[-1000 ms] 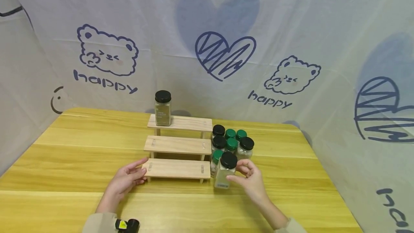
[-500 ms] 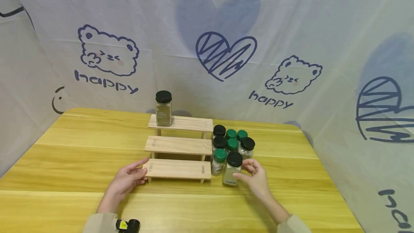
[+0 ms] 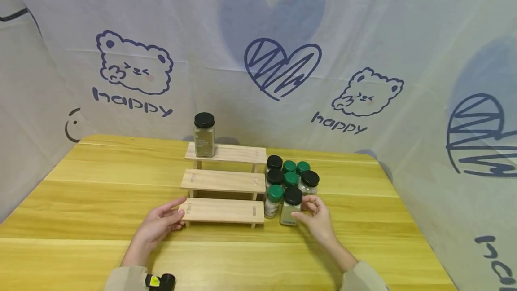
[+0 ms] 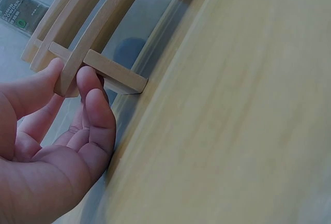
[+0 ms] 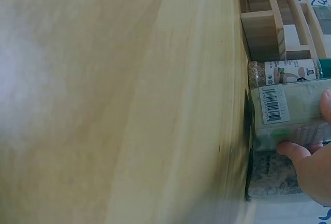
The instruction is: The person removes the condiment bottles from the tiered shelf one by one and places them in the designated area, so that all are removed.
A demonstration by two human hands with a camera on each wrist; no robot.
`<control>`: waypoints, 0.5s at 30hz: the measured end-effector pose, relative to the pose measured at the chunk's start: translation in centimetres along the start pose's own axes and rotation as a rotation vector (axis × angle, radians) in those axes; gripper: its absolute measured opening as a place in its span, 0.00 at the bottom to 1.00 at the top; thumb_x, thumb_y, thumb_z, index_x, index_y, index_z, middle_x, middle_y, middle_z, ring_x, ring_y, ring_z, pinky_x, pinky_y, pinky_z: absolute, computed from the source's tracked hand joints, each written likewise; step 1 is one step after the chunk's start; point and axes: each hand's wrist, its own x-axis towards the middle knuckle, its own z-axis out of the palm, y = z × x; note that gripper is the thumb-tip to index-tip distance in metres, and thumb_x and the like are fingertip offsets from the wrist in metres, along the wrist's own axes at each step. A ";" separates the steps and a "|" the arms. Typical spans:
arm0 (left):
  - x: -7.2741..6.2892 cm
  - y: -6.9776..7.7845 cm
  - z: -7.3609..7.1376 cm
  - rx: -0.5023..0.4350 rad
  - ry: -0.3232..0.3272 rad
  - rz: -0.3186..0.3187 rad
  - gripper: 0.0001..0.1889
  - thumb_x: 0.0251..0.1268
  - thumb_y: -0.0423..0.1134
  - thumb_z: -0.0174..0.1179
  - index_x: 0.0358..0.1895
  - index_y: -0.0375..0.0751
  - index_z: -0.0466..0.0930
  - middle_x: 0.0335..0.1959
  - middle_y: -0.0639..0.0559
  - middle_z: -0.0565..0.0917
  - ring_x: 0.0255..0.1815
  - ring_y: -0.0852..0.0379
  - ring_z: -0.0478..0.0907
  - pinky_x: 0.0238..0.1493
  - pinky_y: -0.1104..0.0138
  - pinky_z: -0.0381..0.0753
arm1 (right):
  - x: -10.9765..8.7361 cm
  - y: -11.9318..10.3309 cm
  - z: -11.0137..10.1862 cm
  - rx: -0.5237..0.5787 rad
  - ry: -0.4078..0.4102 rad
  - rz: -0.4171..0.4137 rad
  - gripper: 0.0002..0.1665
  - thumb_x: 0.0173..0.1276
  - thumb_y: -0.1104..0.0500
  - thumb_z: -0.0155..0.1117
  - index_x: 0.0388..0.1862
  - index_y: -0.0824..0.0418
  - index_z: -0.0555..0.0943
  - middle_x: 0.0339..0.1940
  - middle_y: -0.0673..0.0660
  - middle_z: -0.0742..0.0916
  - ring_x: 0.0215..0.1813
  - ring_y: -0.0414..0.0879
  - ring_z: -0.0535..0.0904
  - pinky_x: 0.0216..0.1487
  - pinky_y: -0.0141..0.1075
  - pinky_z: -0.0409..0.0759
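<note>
A three-tier wooden rack (image 3: 222,210) stands mid-table. My left hand (image 3: 158,223) pinches the left end of its lowest shelf, thumb above and fingers beneath, as the left wrist view shows up close. My right hand (image 3: 319,220) holds a black-lidded spice jar (image 3: 291,208) upright at the front of the jar group, right of the rack. In the right wrist view this jar shows a barcode label (image 5: 274,104). Just left of it stands a green-capped spice jar (image 3: 273,203). Another black-lidded jar (image 3: 204,136) with brownish powder sits on the top shelf's left end.
Behind the held jar stand several jars, among them a black-lidded clear jar (image 3: 308,182) and a green-capped jar (image 3: 291,179). The wooden table (image 3: 226,259) ends at a printed cloth (image 3: 226,57) behind. A black device (image 3: 160,281) sits at the left wrist.
My right hand has moved the black-lidded jar to the right and slightly back, away from the rack, baring the green-capped jar beside it. The left hand stays on the lowest shelf.
</note>
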 end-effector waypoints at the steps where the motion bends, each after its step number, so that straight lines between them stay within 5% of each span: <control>1: 0.0 0.0 0.0 0.000 0.004 -0.001 0.27 0.61 0.30 0.55 0.62 0.29 0.59 0.30 0.51 0.77 0.29 0.60 0.75 0.34 0.70 0.77 | 0.0 0.0 0.0 0.004 -0.003 0.002 0.22 0.46 0.78 0.65 0.41 0.75 0.68 0.44 0.70 0.80 0.42 0.36 0.76 0.48 0.34 0.73; 7: 0.1 -0.1 0.0 0.012 0.002 0.002 0.26 0.61 0.30 0.55 0.62 0.29 0.60 0.30 0.51 0.76 0.29 0.59 0.75 0.34 0.70 0.77 | 0.0 0.0 0.4 0.027 0.000 0.003 0.23 0.47 0.78 0.64 0.42 0.76 0.67 0.45 0.71 0.79 0.44 0.38 0.76 0.48 0.33 0.74; 15: 0.1 -0.2 -0.2 0.017 -0.001 0.005 0.27 0.62 0.30 0.54 0.63 0.27 0.56 0.30 0.51 0.76 0.29 0.59 0.75 0.34 0.70 0.77 | -0.2 -0.3 0.7 0.010 0.007 0.014 0.23 0.47 0.78 0.65 0.41 0.76 0.67 0.47 0.73 0.78 0.53 0.57 0.72 0.50 0.37 0.72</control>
